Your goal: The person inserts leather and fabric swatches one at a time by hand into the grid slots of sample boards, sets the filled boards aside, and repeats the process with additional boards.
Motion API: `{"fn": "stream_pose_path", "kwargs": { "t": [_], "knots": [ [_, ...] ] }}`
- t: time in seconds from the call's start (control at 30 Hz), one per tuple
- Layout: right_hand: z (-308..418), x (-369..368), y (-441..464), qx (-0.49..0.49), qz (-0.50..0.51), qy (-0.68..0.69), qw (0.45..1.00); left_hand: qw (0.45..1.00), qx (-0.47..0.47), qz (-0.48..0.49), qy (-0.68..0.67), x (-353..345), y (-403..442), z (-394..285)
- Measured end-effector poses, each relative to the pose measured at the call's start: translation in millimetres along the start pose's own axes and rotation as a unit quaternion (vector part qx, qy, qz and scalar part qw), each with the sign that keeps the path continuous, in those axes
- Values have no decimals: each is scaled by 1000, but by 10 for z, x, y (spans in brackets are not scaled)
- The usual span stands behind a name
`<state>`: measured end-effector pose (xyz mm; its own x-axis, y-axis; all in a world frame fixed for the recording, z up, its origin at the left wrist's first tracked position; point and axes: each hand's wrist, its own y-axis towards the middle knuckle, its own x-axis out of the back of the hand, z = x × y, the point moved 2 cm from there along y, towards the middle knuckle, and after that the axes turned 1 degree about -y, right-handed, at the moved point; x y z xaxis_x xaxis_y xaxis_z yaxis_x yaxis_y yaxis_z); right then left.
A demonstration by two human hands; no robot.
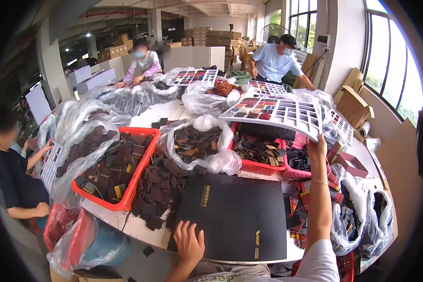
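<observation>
A large black folder (pixel 239 211) with gold lettering lies flat on the table in front of me. My left hand (pixel 190 242) rests on its lower left corner, fingers laid out flat and holding nothing. With my arm stretched forward, my right hand (pixel 317 146) grips the right corner of a white sample board (pixel 291 123). The board is raised and slightly tilted above the red baskets. Coloured swatches fill part of its grid on the left; the slots on the right look unfilled. My right thumb and fingertips are partly hidden by the board's edge.
A red basket (pixel 124 203) of dark swatches stands left, beside a loose swatch pile (pixel 160 188). Plastic bags (pixel 199 163) of pieces crowd the table. Another red basket (pixel 261 167) sits under the board. Co-workers (pixel 275 61) handle sample boards across the table and at left.
</observation>
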<state>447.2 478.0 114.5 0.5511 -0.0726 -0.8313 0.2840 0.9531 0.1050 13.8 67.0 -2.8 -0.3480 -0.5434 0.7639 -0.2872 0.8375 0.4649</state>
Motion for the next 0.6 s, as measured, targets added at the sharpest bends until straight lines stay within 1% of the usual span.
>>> {"fn": "stream_pose_path", "kwargs": {
  "t": [0.03,0.07,0.13,0.17,0.2,0.27,0.33,0.4,0.43,0.47,0.53,0.6],
  "knots": [
    [-106,-205,35,-35,-9,104,994,1000,-1,9,7,-3,-2,1],
    [-204,-389,56,-70,-17,206,976,1000,-5,-1,6,-6,8,-5],
    [-548,-456,231,-52,-7,193,980,1000,-1,-21,7,-9,5,-11],
    [-650,-517,106,-40,-1,165,985,1000,-3,-19,6,-3,-1,-14],
    [-740,-563,-29,-48,-22,134,990,1000,-2,-19,7,6,14,-17],
    [-929,-420,-275,-106,-11,80,991,1000,-2,-17,2,23,36,-36],
    [-1169,-22,-449,-177,38,12,983,1000,5,-18,-2,58,46,-25],
    [-1324,187,-960,-203,64,-101,972,1000,6,-22,-5,50,28,9],
    [-1357,330,-1212,-217,80,-178,956,1000,4,-14,-4,65,34,16],
    [-1389,453,-1422,-223,93,-254,937,1000,4,-12,0,59,31,25],
    [-1401,627,-1882,-188,86,-383,900,1000,4,-15,-8,33,20,42],
    [-1335,572,-2293,-171,72,-404,896,1000,7,-13,-14,39,37,22]
  ]
}}
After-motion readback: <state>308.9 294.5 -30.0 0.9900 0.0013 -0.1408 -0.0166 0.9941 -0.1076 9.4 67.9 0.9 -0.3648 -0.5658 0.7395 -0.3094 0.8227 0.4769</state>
